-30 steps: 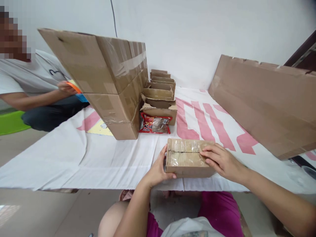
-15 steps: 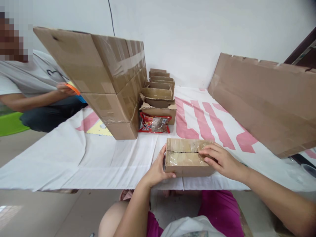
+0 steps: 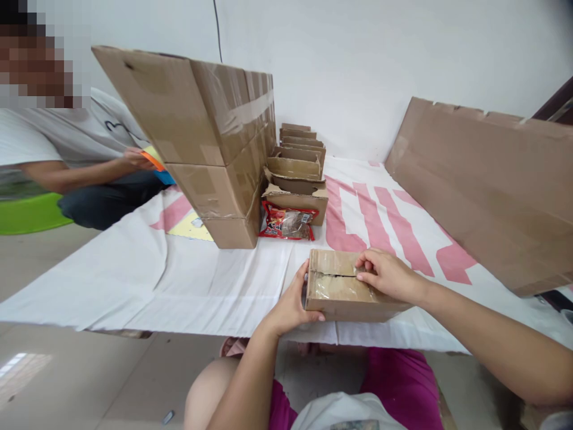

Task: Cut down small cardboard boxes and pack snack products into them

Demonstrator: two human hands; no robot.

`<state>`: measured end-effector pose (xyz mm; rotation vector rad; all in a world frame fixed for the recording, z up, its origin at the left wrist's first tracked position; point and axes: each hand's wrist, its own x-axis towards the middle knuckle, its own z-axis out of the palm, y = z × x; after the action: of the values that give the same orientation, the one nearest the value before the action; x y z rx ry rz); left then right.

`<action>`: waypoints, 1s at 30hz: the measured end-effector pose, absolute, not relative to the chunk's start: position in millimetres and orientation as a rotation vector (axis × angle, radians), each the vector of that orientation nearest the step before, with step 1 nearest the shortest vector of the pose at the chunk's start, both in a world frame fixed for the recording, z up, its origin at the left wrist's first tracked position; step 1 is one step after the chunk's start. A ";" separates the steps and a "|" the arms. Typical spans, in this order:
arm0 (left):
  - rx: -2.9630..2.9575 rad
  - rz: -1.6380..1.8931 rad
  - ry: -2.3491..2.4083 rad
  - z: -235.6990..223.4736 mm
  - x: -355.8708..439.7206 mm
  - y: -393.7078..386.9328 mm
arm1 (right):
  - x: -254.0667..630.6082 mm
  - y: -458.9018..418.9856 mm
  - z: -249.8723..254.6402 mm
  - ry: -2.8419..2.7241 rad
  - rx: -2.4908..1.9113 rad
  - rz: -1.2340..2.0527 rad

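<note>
A pale wall [image 3: 349, 60] stands behind a table with white cloth [image 3: 219, 280], which bears pink shapes [image 3: 405, 233]. On the left, a tall stack of taped boxes [image 3: 215, 119] rises and partly hides another person [image 3: 54, 134], whose hand [image 3: 134, 158] holds something orange [image 3: 153, 160]. Beside the stack runs a row of open boxes [image 3: 295, 167], with a red bag [image 3: 293, 224] just before the nearest one. On the right, a large cardboard panel [image 3: 483, 185] closes that side. The small box [image 3: 342, 289] is near the front edge of the table, apart from all these; the cloth extends widely to its left, while the right forearm [image 3: 487, 334] crosses below the panel. The left hand [image 3: 293, 304] grips its left end, thumb on the front face. The right hand [image 3: 387, 275] has bent fingers upon the top seam; whether they pinch the tape, I cannot tell.
</note>
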<state>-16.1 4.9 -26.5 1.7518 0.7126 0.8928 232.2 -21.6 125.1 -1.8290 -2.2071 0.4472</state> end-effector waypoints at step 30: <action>1.757 0.881 0.727 -26.2 -17.1 4.6 | 248.0 -28.2 112.1 -2.485 -1.468 0.261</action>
<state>-17.1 4.6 -26.2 1.7571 0.7265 0.8807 248.0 -28.2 112.1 -1.4675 -2.4850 0.2613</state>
